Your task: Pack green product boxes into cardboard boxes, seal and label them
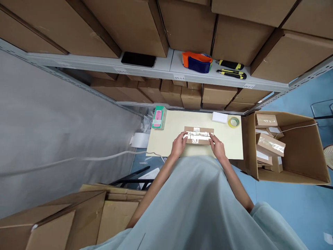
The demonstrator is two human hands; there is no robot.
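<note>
A small cardboard box (pixel 191 141) lies on the pale yellow table (pixel 171 119), with shiny clear tape running along its top and across its middle. My left hand (pixel 179 144) grips the box's left end, thumb and fingers at its edge. At the right end, my right hand (pixel 217 147) holds it the same way, fingertips on the taped top. Behind the box to the right are a stack of white labels or cards (pixel 220 117) and a roll of tape (pixel 233 122). A green box with a pink picture (pixel 159 118) stands at the table's back left.
To the right, a large open carton (pixel 304 149) contains several taped small boxes. Above the table, a metal shelf (pixel 161 69) bears a phone (pixel 138 59), an orange and blue tape dispenser (pixel 197 62) and utility knives (pixel 231 74). A white cable (pixel 99 158) crosses at left; flattened cardboard (pixel 117 215) lies below.
</note>
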